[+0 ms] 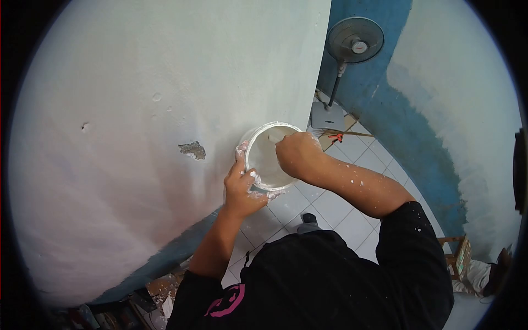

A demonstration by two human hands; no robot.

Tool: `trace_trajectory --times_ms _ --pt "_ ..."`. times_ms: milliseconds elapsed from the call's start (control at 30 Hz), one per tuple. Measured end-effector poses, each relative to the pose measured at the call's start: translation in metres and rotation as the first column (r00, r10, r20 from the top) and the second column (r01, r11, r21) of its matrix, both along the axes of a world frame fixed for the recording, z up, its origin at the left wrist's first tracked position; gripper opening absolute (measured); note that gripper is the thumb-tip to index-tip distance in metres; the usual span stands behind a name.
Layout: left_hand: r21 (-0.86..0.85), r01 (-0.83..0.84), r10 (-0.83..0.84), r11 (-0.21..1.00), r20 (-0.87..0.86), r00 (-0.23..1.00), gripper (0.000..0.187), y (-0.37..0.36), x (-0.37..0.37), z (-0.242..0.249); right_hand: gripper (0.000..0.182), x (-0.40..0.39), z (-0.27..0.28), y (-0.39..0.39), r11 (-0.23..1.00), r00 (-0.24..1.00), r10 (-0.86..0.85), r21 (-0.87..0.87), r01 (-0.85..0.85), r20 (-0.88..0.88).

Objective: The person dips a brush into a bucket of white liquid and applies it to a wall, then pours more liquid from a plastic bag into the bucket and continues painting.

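White bucket, centre of frame; rim smeared white. Left hand: gripping the bucket's lower-left side. Right hand: fist over the opening, closed on a pale object, mostly hidden, kind unclear. Pedestal fan, upper right: small red hub marking, illegible. Black shirt, lower centre: pink print, partly visible.

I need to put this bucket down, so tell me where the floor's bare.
Bare tiles show between the right forearm and the blue wall, and between that forearm and the black shirt. Crowded: around the fan base, with an orange object beside it, and lower left, where clutter lies.
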State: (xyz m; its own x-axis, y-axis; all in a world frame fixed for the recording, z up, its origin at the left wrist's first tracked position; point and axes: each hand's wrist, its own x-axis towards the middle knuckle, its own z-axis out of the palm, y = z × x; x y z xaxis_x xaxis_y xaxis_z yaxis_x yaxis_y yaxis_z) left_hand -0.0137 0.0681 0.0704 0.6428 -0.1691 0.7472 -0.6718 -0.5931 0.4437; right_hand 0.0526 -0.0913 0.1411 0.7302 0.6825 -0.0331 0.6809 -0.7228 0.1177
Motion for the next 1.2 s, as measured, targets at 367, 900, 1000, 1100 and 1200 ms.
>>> trace_trajectory --times_ms 367,900,1000,1100,1200 --pt "0.159 0.028 -0.025 0.987 -0.025 0.999 0.051 -0.061 0.083 -0.003 0.014 0.09 -0.021 -0.063 0.937 0.917 0.348 0.047 -0.346 -0.193" --pt "0.121 -0.298 0.318 0.947 -0.228 0.92 0.078 -0.084 0.094 -0.015 0.048 0.199 -0.052 -0.222 0.345 0.043 0.875 0.682 0.645 -0.483" --pt "0.092 -0.32 0.333 0.943 -0.326 0.885 0.08 -0.078 0.074 -0.026 0.059 0.215 -0.034 -0.218 0.215 0.196 0.901 0.792 0.571 -0.386" --pt "0.092 -0.343 0.353 0.935 -0.34 0.872 0.079 -0.067 0.062 -0.031 0.07 0.216 0.012 -0.204 -0.102 0.214 0.977 0.818 0.566 -0.026" --pt "0.142 -0.298 0.33 0.944 -0.362 0.872 0.078 -0.059 0.052 -0.028 0.081 0.223 0.029 -0.197 -0.251 0.305 0.942 0.899 0.359 0.141"
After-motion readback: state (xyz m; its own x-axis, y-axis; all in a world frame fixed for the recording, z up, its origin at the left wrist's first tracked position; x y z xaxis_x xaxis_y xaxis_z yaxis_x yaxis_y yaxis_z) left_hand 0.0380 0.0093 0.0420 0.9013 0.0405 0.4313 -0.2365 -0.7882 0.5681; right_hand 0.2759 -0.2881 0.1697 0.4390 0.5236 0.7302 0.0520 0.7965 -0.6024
